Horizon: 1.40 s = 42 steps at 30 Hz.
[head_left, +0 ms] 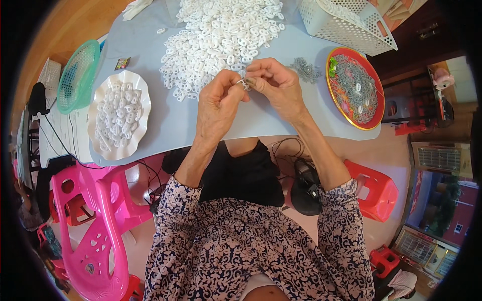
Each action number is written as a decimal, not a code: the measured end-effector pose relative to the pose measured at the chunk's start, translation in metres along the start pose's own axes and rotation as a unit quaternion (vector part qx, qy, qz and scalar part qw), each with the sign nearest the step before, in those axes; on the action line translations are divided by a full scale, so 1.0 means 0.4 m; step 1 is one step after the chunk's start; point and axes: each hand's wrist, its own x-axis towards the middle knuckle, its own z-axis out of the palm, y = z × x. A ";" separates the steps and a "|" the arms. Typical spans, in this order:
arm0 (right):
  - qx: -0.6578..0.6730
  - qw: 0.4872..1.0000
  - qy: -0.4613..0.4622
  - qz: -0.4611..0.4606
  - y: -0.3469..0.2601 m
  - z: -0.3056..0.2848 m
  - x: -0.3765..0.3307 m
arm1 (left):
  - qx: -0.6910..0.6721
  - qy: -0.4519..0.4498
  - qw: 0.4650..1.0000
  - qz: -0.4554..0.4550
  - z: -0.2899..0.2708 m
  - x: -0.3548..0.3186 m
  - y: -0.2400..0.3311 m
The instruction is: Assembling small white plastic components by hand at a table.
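Observation:
My left hand [221, 103] and my right hand [278, 90] meet over the table's near half, both closed in a pinch. Between their fingertips is a small white plastic piece [243, 84], mostly covered by the fingers. Whether a metal part is also in the right fingertips is too small to tell. Just beyond the hands spreads a big heap of white oval plastic pieces [221, 37] with holes. Right of my right hand lies a small pile of grey metal parts [306, 69].
A white scalloped plate [142, 123] of white pieces stands left, near a green basket [63, 95] and a small wrapped packet [122, 63]. A red gold-rimmed tray [380, 103] holds grey metal parts. Behind it is a white perforated basket [346, 30]. Pink chair [108, 236] and red stool [379, 193] flank me.

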 end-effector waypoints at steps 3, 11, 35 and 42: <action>0.016 0.999 0.026 0.008 -0.009 0.011 0.000 | -0.013 0.022 0.999 0.024 0.005 -0.002 0.001; -0.014 1.000 -0.008 0.003 -0.016 -0.005 0.011 | -0.054 -0.013 0.998 -0.010 -0.002 0.000 0.012; -0.099 0.995 -0.008 0.007 -0.043 0.009 0.017 | -0.111 -0.025 0.993 -0.018 -0.013 -0.002 0.008; -0.136 0.990 0.030 -0.001 -0.041 0.015 0.020 | -0.091 -0.025 0.995 0.000 -0.002 0.005 0.000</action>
